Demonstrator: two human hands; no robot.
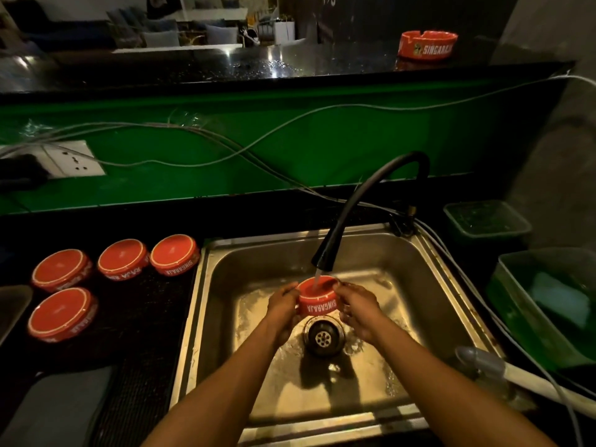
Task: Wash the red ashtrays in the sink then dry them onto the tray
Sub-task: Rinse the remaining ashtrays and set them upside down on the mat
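Dim bar counter, steel sink [225,285] in use: rinsing in progress.
Left hand [282,306] and right hand [358,309], both curled closed, grip one round red ceramic ashtray [317,301] under the black faucet [325,253] stream. Four red ashtrays [61,269] sit inverted on the black mat [138,317] at left, apparently washed; another ashtray [427,43] waits on the upper ledge. Roughly two-thirds complete.

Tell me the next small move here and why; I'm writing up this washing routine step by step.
Probably turn the red round ashtray under the stream from the black curved tap. Left hand and right hand grip its sides over the steel sink, and water strikes only one spot inside.
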